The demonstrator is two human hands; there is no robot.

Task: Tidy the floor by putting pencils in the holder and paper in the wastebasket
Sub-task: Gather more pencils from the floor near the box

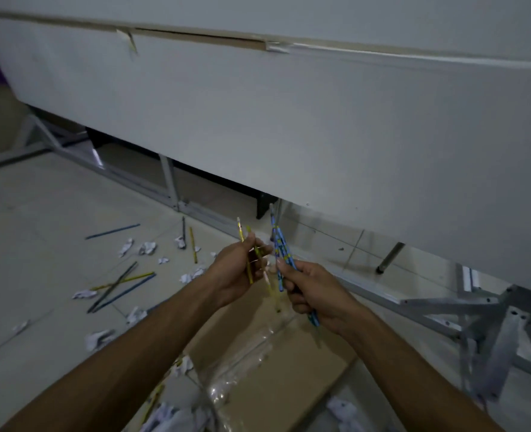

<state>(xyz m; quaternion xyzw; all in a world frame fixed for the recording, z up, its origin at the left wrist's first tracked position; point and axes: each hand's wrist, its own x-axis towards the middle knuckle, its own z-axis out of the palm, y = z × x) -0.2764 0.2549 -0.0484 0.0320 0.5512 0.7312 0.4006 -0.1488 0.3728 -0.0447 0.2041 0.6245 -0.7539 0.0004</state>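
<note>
Pointing up and away, pencils (280,254) in both hands.

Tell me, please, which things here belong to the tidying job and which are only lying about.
Job: yellow pencils in the left grip; blue pencils in the right grip; pencils on the floor; crumpled paper.
Lying about: cardboard sheet; clear plastic wrap; metal frame; white panel.

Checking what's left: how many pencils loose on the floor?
7: blue pencil far left; dark pencil and yellow pencil near the frame; crossed trio mid-left; another yellow one at the bottom edge. Paper scraps may hide more.
</note>
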